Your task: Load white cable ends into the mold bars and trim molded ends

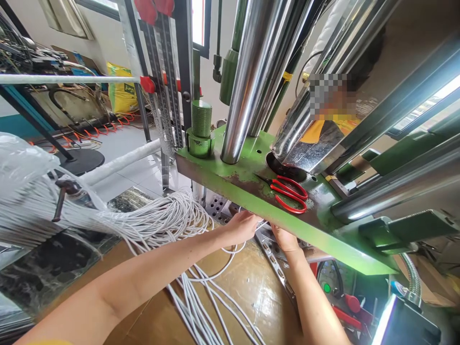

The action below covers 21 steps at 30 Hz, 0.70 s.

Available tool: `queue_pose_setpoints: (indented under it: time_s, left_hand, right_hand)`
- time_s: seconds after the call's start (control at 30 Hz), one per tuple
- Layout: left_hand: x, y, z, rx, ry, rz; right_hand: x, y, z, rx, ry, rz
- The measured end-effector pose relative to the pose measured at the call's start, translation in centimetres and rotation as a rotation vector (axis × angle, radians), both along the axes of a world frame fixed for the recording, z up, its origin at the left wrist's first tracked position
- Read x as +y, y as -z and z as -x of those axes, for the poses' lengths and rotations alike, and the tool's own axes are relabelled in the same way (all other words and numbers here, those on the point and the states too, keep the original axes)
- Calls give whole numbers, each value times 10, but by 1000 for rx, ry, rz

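Observation:
Both my arms reach forward under the green plate (251,201) of a press machine. My left hand (241,226) rests among white cables (168,218) near a metal mould plate (268,244) under the green plate; its fingertips are hidden by that plate. My right hand (285,238) is tucked under the same edge, with only its back and wrist showing. A thin white cable (230,250) loops below my left hand. Whether either hand grips anything is hidden.
Red-handled scissors (289,190) lie on top of the green plate. Chrome columns (247,76) rise from it beside a threaded green post (201,122). A thick bundle of white cables (43,211) hangs over the left. A brown board (247,287) lies below. A green button (326,288) sits lower right.

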<state>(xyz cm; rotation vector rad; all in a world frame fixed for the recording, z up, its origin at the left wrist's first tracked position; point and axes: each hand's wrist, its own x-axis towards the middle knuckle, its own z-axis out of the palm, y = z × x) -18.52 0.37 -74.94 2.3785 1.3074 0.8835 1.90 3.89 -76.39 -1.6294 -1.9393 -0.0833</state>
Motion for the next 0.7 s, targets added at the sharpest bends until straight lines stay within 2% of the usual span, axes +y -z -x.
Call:
queue_pose_setpoints:
  time_s: [0.17,0.43,0.7]
  left_hand:
    - [0,-1,1,-89,-23,63]
    - [0,-6,2,-188,-95,182]
    - [5,5,0,-170,-161,192]
  right_hand:
    - [-3,4,-3,31,-39,87]
    - [-3,12,-7,42,-138,134]
    - [-3,7,-1,-14,-119,133]
